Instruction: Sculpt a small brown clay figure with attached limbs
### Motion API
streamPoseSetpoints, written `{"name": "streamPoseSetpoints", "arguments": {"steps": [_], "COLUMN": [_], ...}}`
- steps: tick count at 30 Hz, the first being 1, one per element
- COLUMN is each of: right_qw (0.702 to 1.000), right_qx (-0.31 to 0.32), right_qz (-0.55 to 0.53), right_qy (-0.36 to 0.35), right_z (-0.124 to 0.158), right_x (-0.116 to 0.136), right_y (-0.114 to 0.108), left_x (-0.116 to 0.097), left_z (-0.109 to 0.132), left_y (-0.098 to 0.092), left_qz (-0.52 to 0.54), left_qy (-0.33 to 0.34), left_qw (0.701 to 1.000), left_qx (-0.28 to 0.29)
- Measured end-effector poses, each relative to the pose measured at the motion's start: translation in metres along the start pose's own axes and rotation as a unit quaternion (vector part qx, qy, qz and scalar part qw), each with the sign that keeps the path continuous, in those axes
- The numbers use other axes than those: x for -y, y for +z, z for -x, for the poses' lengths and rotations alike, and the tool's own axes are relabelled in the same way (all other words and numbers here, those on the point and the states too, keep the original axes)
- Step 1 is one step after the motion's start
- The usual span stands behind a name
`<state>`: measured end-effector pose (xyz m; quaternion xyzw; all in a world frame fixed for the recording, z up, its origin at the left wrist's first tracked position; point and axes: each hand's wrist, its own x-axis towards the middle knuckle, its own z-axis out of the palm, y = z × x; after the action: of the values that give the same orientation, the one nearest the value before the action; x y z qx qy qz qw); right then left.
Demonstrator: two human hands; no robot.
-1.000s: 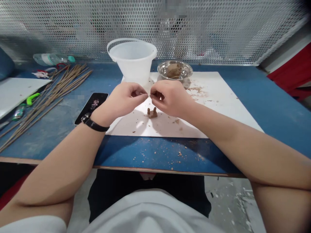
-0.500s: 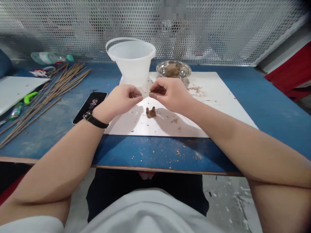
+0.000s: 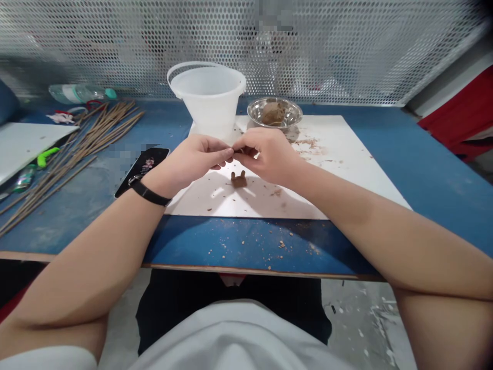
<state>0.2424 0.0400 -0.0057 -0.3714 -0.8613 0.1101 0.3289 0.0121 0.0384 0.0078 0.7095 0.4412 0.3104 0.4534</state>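
My left hand (image 3: 200,158) and my right hand (image 3: 265,151) meet fingertip to fingertip above a white board (image 3: 331,149). Both are closed in a pinch; whatever sits between the fingers is too small and hidden to make out. Just below them, on the board, stands a small brown clay piece (image 3: 239,181) with two short upright stubs. A lump of the same brown clay (image 3: 273,112) rests in a shiny metal bowl (image 3: 296,114) at the back of the board.
A white plastic bucket (image 3: 211,105) stands behind my hands. Left of them lie a phone (image 3: 140,169), a bundle of thin sticks (image 3: 87,136) and a plastic bottle (image 3: 77,93). Clay crumbs dot the board and the blue table (image 3: 231,241). A perforated metal screen (image 3: 346,51) rises behind.
My hands have come together: the left fingers moved right and now touch the right fingertips, where a gap was before. The clay piece on the board has stayed put.
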Motion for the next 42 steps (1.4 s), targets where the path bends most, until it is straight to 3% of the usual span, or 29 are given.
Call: {"name": "streamPoseSetpoints", "arguments": {"steps": [14, 20, 23, 25, 28, 31, 36, 39, 42], "right_qw": [1.000, 0.999, 1.000, 0.999, 0.995, 0.990, 0.968, 0.948, 0.952], "right_qx": [0.001, 0.032, 0.013, 0.002, 0.004, -0.009, 0.004, -0.001, -0.012], "right_qz": [-0.011, -0.005, -0.003, -0.008, -0.045, -0.084, -0.176, -0.236, -0.233], "right_qy": [0.023, 0.012, 0.027, 0.048, 0.085, 0.116, 0.180, 0.213, 0.196], "right_z": [-0.002, -0.002, -0.002, -0.001, 0.000, 0.000, -0.003, -0.004, -0.002], "right_x": [-0.006, -0.006, -0.007, -0.008, -0.006, -0.002, -0.001, 0.000, 0.005], "right_y": [0.001, 0.001, -0.002, -0.003, -0.003, -0.001, -0.001, -0.001, -0.001], "left_x": [0.001, -0.002, -0.003, -0.002, 0.003, 0.005, 0.003, 0.004, 0.002], "left_z": [-0.001, 0.000, 0.000, -0.002, -0.006, -0.008, -0.007, -0.007, -0.004], "left_y": [0.001, 0.001, 0.001, -0.001, -0.004, -0.006, -0.004, -0.002, 0.000], "left_qz": [0.058, 0.026, 0.011, -0.041, -0.227, -0.342, -0.324, -0.301, -0.176], "left_qy": [-0.051, -0.048, -0.058, -0.061, -0.052, -0.063, -0.074, -0.040, -0.006], "left_qw": [0.997, 0.998, 0.998, 0.997, 0.971, 0.937, 0.943, 0.952, 0.982], "left_qx": [-0.019, 0.007, -0.004, -0.024, -0.061, -0.038, 0.003, -0.028, -0.072]}}
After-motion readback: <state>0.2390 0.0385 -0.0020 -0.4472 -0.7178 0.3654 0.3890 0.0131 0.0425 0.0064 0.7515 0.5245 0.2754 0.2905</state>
